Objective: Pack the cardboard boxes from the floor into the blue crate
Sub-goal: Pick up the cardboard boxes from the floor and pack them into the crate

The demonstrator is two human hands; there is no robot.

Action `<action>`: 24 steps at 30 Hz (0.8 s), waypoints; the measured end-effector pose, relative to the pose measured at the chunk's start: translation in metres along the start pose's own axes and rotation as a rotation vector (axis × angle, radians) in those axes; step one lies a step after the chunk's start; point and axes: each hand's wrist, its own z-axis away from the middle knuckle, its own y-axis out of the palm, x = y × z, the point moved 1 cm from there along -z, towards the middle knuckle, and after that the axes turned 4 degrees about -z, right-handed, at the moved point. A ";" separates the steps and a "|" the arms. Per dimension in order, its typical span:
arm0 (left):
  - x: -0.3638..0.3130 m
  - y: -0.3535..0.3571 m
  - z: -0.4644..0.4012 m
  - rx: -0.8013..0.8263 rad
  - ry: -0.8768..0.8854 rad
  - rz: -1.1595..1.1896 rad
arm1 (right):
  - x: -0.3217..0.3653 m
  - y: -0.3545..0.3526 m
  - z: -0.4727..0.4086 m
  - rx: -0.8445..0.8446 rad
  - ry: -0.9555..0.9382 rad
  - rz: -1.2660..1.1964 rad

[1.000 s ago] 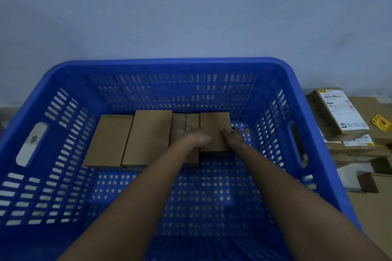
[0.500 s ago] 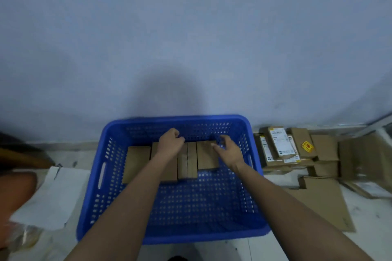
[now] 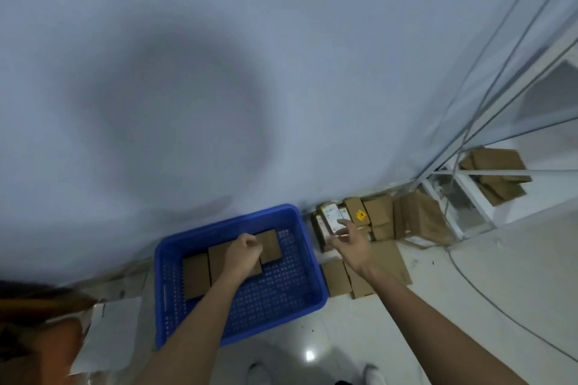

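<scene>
The blue crate (image 3: 316, 272) stands on the floor against the wall. Several brown cardboard boxes (image 3: 196, 275) lie in a row along its far side. My left hand (image 3: 244, 255) hovers over those boxes with its fingers curled and nothing in it. My right hand (image 3: 352, 244) is outside the crate to the right, fingers spread and relaxed, above a stack of cardboard boxes on the floor. The top box of that stack carries a white label (image 3: 332, 218). More plain boxes (image 3: 377, 212) stand beside it against the wall.
Flat cardboard sheets (image 3: 391, 262) lie on the floor right of the crate. A larger box (image 3: 419, 219) leans by a white frame (image 3: 469, 212) at the corner. A cable (image 3: 488, 297) runs across the white floor. White paper (image 3: 106, 334) and an orange-brown object (image 3: 31, 344) sit at the left.
The view has pulled back and up from the crate. My right hand left the crate and moved right over the labelled boxes. My left hand stayed above the packed boxes.
</scene>
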 end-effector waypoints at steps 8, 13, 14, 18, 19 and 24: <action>-0.110 0.121 0.040 0.075 0.055 0.009 | -0.042 -0.154 0.005 -0.064 0.007 0.036; -0.171 0.212 0.084 -0.040 0.002 0.108 | -0.075 -0.253 0.012 0.008 -0.037 0.050; -0.178 0.228 0.092 -0.053 -0.007 0.122 | -0.085 -0.270 0.013 0.018 -0.028 0.057; -0.201 0.277 0.110 -0.051 -0.064 0.155 | -0.116 -0.320 0.011 0.042 -0.008 0.069; -0.205 0.286 0.111 -0.054 -0.068 0.156 | -0.122 -0.327 0.009 0.049 -0.007 0.062; -0.225 0.317 0.095 -0.068 -0.075 0.191 | -0.136 -0.337 -0.020 0.109 0.031 0.087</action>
